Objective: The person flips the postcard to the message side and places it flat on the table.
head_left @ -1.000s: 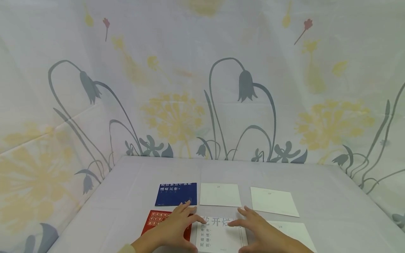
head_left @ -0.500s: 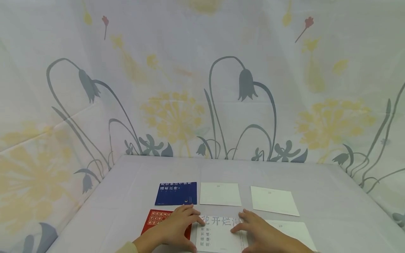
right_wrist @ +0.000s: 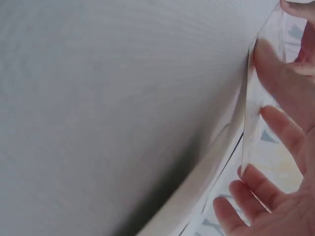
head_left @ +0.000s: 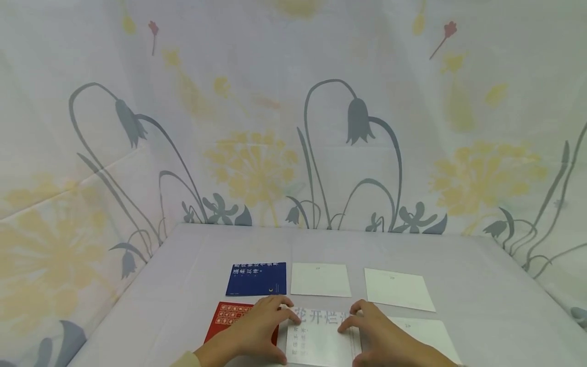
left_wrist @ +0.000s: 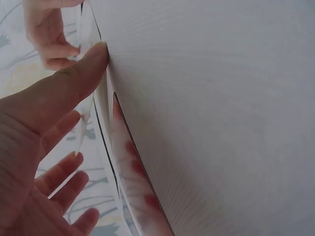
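Note:
A white card (head_left: 323, 346) with large grey characters along its far edge and smaller lines at its left lies between the two hands, its surface catching glare. The left hand (head_left: 259, 326) grips the card's left side, thumb at the near corner and index finger over the face; this hand (left_wrist: 42, 132) shows its other fingers spread loosely in the left wrist view. On the right side, the right hand (head_left: 382, 339) holds the card the same way; in the right wrist view the card (right_wrist: 252, 105) spans from thumb to fingers. A red card (head_left: 231, 317) sits partly under the left forearm.
Behind the held card are a dark blue card (head_left: 257, 280) with white characters and two blank-looking white cards, one in the middle (head_left: 319, 279) and one at right (head_left: 399, 289). Another white card (head_left: 426, 334) is partly covered by the right forearm. A flower-patterned cloth (head_left: 275, 112) backs the table.
The right index finger has shifted slightly to the right and curled more. Glare has spread over the held card, washing out its smaller characters. The other cards stay where they were.

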`<control>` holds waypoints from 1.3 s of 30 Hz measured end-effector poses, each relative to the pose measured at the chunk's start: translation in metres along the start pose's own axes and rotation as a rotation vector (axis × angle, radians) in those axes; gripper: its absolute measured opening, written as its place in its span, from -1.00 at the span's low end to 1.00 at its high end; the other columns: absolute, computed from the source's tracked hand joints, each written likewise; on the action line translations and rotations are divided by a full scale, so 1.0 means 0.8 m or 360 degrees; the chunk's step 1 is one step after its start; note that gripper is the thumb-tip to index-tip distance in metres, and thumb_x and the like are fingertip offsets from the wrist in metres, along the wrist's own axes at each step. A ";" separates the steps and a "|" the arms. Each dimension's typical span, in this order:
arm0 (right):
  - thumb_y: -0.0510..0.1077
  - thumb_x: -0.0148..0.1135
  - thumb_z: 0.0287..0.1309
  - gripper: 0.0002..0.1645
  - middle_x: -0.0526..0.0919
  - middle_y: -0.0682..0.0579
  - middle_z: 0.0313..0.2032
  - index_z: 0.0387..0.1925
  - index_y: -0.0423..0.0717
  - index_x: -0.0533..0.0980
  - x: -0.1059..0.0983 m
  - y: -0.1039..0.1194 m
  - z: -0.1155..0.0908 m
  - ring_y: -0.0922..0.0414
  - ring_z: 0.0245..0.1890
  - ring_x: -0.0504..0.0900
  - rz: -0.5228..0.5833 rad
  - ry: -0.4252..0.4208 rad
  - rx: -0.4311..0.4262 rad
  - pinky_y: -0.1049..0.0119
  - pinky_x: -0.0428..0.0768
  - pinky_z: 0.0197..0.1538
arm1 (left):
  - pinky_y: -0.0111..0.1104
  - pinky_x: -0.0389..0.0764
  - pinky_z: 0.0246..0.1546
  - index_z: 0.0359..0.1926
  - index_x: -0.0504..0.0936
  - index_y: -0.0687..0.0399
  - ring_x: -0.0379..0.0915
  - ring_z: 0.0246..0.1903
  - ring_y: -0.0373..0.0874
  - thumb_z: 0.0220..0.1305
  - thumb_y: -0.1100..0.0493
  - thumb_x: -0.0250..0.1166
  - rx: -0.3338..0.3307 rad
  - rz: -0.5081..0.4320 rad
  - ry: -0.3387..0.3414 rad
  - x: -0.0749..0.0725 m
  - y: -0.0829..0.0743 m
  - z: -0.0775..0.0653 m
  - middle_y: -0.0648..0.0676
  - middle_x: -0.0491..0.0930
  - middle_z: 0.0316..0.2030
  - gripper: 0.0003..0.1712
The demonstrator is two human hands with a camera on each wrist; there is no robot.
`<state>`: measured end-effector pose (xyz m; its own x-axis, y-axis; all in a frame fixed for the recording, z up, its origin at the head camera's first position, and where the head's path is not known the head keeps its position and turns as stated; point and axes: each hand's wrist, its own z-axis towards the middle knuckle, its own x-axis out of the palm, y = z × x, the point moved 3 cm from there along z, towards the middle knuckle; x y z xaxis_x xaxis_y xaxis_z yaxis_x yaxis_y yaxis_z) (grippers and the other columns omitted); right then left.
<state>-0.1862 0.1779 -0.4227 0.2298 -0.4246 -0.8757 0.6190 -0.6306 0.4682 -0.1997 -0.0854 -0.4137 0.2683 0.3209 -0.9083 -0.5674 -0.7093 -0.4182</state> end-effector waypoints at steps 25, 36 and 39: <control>-0.31 0.41 -0.10 -0.35 0.52 -0.02 -0.44 0.05 -0.42 0.35 -0.026 -0.003 0.004 0.22 -0.47 0.55 0.0865 -0.0345 0.0389 0.35 0.61 -0.39 | -0.49 0.58 -0.37 -0.17 0.58 0.13 0.51 -0.44 -0.22 -0.01 0.30 0.43 -0.0157 -0.1068 -0.0482 -0.011 0.010 0.003 -0.04 0.55 -0.36 -0.68; -0.17 0.35 0.03 -0.73 0.61 -0.03 -0.45 -0.36 -0.35 0.55 -0.030 -0.008 0.000 0.11 -0.47 0.61 0.1054 -0.0280 0.0509 0.31 0.63 -0.38 | -0.38 0.63 -0.41 -0.29 0.65 0.17 0.57 -0.48 -0.15 0.18 0.15 0.31 -0.0326 -0.1148 -0.0425 -0.006 0.012 0.004 -0.02 0.60 -0.43 -0.83; -0.11 0.32 0.07 -0.70 0.59 -0.02 -0.50 -0.37 -0.33 0.56 -0.032 -0.010 -0.001 0.13 -0.52 0.58 0.1071 -0.0279 0.0550 0.32 0.62 -0.42 | -0.38 0.62 -0.42 -0.28 0.65 0.16 0.55 -0.49 -0.15 0.19 0.12 0.30 -0.0344 -0.1138 -0.0409 -0.006 0.010 0.005 -0.01 0.57 -0.46 -0.81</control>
<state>-0.1965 0.1940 -0.4044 0.3331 -0.8663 -0.3722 0.1123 -0.3555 0.9279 -0.2087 -0.0902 -0.4123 0.3079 0.8614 -0.4040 -0.1539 -0.3740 -0.9146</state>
